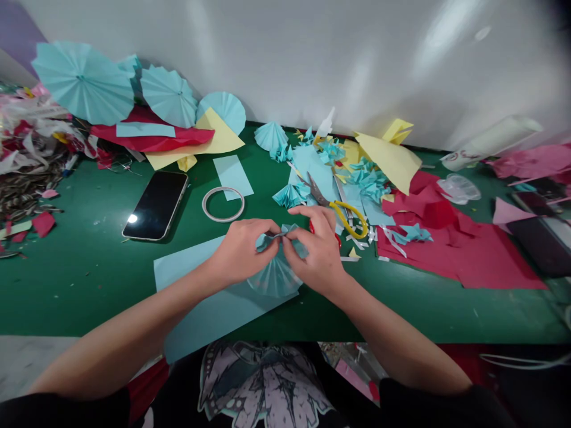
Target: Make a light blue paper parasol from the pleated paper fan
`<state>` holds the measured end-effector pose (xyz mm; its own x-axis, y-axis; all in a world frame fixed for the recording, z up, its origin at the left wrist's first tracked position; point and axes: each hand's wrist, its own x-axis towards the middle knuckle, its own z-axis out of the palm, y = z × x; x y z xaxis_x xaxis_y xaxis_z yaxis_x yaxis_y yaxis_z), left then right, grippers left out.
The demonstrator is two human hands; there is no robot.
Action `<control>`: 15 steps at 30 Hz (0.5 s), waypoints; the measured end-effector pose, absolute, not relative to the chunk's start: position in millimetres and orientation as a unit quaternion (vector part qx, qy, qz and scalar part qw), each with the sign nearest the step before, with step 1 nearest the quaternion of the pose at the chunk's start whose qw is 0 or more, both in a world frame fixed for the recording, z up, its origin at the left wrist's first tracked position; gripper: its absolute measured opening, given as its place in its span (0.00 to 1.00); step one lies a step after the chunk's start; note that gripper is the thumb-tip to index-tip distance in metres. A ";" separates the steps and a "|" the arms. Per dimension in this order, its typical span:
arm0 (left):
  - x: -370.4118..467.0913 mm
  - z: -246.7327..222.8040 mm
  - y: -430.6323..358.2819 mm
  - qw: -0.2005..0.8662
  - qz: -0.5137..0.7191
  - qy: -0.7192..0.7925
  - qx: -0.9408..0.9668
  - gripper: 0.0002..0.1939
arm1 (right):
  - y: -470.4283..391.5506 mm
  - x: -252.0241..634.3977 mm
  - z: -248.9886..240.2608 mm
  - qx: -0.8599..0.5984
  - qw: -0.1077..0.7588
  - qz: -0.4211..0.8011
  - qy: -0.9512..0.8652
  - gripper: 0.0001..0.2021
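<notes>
Pinching the folded blue paper (289,227) between thumbs and fingers, your left hand (247,249) and right hand (319,252) clamp it from opposite sides. Locate this paper at the far edge of the pleated blue fan (274,280), which overlaps the flat blue sheet (191,324). Farther out on the green bench (89,291), the tape roll (204,205) lies beyond your left hand, the phone (156,205) farther left, and the yellow-handled scissors (317,191) beyond your right hand.

The far side is bounded by a smooth, pale grey wall (285,53), by which light is reflected in soft streaks; the brightest glare (446,35) is located at far right. A purple panel (16,32) is seen at far left. The full width is spanned by a green table (89,297). At near left, a pale grey surface (31,359) is exposed below its edge.
</notes>
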<state>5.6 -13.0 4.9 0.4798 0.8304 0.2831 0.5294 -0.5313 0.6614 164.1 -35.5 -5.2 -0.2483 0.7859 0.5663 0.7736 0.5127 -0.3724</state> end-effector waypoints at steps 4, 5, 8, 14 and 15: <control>6.4 0.9 -13.3 0.212 0.306 0.392 0.841 0.07 | -36.9 163.1 -5.6 -0.510 0.357 0.027 -0.782 0.09; 6.5 0.2 -13.4 0.202 0.307 0.387 0.846 0.07 | -37.2 162.9 -5.7 -0.514 0.353 0.033 -0.781 0.09; 6.9 -1.2 -13.6 0.182 0.304 0.382 0.854 0.08 | -38.1 162.1 -5.5 -0.526 0.341 0.052 -0.777 0.09; 6.8 -3.9 -13.5 0.178 0.286 0.361 0.869 0.09 | -38.8 159.8 -6.9 -0.543 0.332 0.083 -0.766 0.09; 6.7 -4.3 -13.4 0.178 0.283 0.359 0.871 0.09 | -38.7 159.6 -7.5 -0.543 0.332 0.088 -0.766 0.09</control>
<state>6.7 -13.4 -4.3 0.5823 0.7263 0.3652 0.5246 -0.6789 0.5137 159.6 -38.7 -7.5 -0.1886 0.8908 0.4133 0.7742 0.3938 -0.4955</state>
